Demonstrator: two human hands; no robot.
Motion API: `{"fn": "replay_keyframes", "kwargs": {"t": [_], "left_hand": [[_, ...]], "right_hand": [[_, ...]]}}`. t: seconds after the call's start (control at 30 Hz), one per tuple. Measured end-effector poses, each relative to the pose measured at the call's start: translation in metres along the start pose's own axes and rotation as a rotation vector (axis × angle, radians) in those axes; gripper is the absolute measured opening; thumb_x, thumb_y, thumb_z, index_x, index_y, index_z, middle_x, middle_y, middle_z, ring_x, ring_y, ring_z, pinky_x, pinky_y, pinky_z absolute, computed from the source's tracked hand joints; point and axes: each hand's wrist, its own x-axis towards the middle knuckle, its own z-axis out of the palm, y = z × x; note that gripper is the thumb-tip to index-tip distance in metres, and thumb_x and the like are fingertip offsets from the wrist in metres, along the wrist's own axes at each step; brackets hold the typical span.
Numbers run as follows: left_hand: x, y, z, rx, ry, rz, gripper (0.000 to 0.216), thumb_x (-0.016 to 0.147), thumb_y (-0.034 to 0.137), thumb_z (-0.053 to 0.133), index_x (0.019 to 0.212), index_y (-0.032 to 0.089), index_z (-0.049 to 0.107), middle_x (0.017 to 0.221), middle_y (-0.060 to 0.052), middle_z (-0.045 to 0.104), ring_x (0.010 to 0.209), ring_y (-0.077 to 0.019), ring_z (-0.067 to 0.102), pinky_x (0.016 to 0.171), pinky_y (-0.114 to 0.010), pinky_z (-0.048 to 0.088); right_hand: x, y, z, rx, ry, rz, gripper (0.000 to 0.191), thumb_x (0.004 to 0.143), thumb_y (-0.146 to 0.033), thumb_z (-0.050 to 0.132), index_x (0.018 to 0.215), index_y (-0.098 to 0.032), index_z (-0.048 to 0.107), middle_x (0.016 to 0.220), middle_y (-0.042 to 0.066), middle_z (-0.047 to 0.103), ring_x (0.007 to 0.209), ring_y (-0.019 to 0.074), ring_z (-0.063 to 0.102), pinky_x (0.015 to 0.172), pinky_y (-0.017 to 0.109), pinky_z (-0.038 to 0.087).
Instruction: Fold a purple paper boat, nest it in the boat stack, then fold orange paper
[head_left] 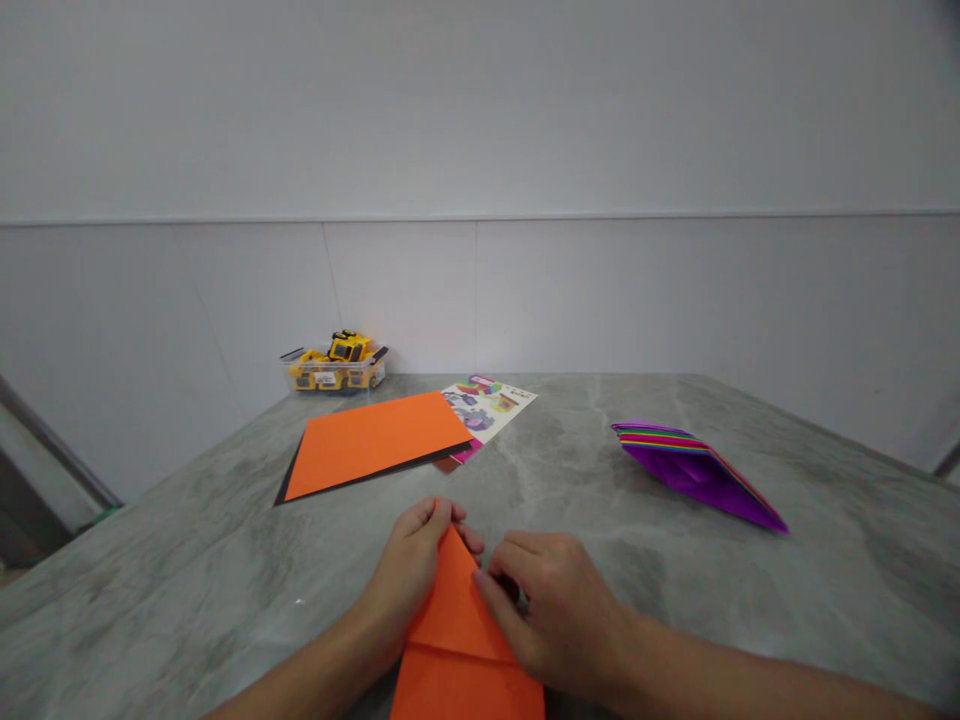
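Note:
A folded sheet of orange paper (459, 625) lies between my hands, with a pointed far end and a crease running across its middle. My left hand (409, 560) grips it near the tip, thumb on top and fingers curled behind. On the opposite slanted edge, my right hand (551, 605) is closed, its thumb pressing the paper and its fingers bent. The near end of the paper runs out of the bottom of the view.
Orange sheets (379, 440) lie over black ones at the left, partly covering a printed leaflet (491, 405). A clear box (337, 377) of yellow toy vehicles stands by the wall. At the right rests a folded multicoloured paper stack (690, 475) on the grey marbled table (187, 600).

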Motion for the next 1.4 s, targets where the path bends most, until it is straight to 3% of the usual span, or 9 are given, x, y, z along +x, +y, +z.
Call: {"fn": "replay_keyframes", "kwargs": {"t": [0.17,0.23,0.37,0.5,0.67,0.83,0.97,1.17,1.4], "left_hand": [[-0.002,0.001,0.001,0.019,-0.010,0.003,0.019,0.081,0.034,0.057,0.076,0.016,0.056,0.059,-0.003,0.066,0.050,-0.0155,0.059,0.053,-0.025,0.044],[-0.004,0.006,0.003,-0.080,-0.017,-0.083,0.020,0.083,0.034,0.054,0.076,0.016,0.057,0.059,-0.004,0.066,0.049,-0.0159,0.059,0.052,-0.025,0.044],[-0.007,0.022,0.002,-0.393,-0.127,-0.254,0.033,0.088,0.041,0.045,0.076,0.015,0.060,0.067,-0.008,0.068,0.056,-0.0192,0.064,0.057,-0.029,0.049],[-0.009,0.034,-0.001,-0.417,-0.236,-0.102,0.019,0.084,0.029,0.057,0.085,0.013,0.067,0.084,-0.011,0.072,0.077,-0.0236,0.068,0.071,-0.032,0.052],[-0.014,0.039,-0.004,-0.205,-0.355,-0.057,0.020,0.072,0.022,0.072,0.089,0.012,0.071,0.088,-0.012,0.072,0.081,-0.0254,0.069,0.073,-0.031,0.051],[-0.017,0.041,-0.008,-0.023,-0.444,-0.146,0.024,0.069,0.026,0.073,0.088,0.012,0.073,0.083,-0.010,0.072,0.070,-0.0217,0.067,0.068,-0.028,0.050],[-0.019,0.037,-0.005,0.131,-0.529,-0.230,0.024,0.068,0.029,0.072,0.085,0.012,0.073,0.079,-0.009,0.072,0.070,-0.0207,0.066,0.065,-0.025,0.047],[-0.020,0.029,-0.002,0.186,-0.530,-0.240,0.020,0.067,0.028,0.071,0.080,0.013,0.074,0.076,-0.007,0.072,0.070,-0.0197,0.066,0.066,-0.024,0.047],[-0.019,0.025,-0.006,0.242,-0.513,-0.291,0.016,0.067,0.025,0.072,0.074,0.011,0.074,0.073,-0.007,0.071,0.062,-0.0171,0.064,0.056,-0.022,0.045]], "right_hand": [[0.001,-0.003,0.005,0.380,-0.178,0.358,0.015,0.077,-0.024,0.059,0.064,-0.016,0.056,0.054,-0.003,0.050,0.048,0.0081,0.042,0.045,0.020,0.027],[0.004,0.000,0.005,0.543,-0.222,0.447,0.015,0.073,-0.024,0.063,0.063,-0.016,0.055,0.053,-0.005,0.047,0.049,0.0073,0.039,0.045,0.020,0.026],[0.012,0.012,0.001,0.979,-0.171,0.482,0.036,0.067,-0.044,0.070,0.061,-0.016,0.049,0.054,-0.006,0.043,0.050,0.0061,0.035,0.046,0.019,0.023],[0.018,0.028,-0.005,1.237,-0.101,0.572,0.047,0.059,-0.054,0.076,0.063,-0.015,0.051,0.055,-0.004,0.048,0.047,0.0060,0.037,0.046,0.020,0.024],[0.016,0.041,-0.004,1.288,-0.075,0.546,0.045,0.060,-0.049,0.078,0.062,-0.014,0.051,0.053,-0.005,0.048,0.046,0.0055,0.036,0.046,0.020,0.023],[0.014,0.051,-0.001,1.250,-0.300,0.453,0.044,0.061,-0.049,0.078,0.060,-0.012,0.054,0.050,-0.006,0.044,0.045,0.0044,0.033,0.044,0.019,0.020],[0.016,0.043,-0.007,1.267,-0.458,0.399,0.041,0.065,-0.047,0.076,0.074,-0.008,0.066,0.065,0.001,0.059,0.055,0.0080,0.049,0.054,0.020,0.036],[0.016,0.034,-0.011,1.267,-0.520,0.408,0.036,0.066,-0.044,0.076,0.072,-0.009,0.070,0.066,0.001,0.062,0.056,0.0090,0.052,0.056,0.021,0.040],[0.013,0.038,-0.007,1.258,-0.524,0.455,0.033,0.063,-0.038,0.076,0.075,-0.008,0.069,0.065,0.000,0.062,0.053,0.0083,0.051,0.055,0.021,0.040]]}}
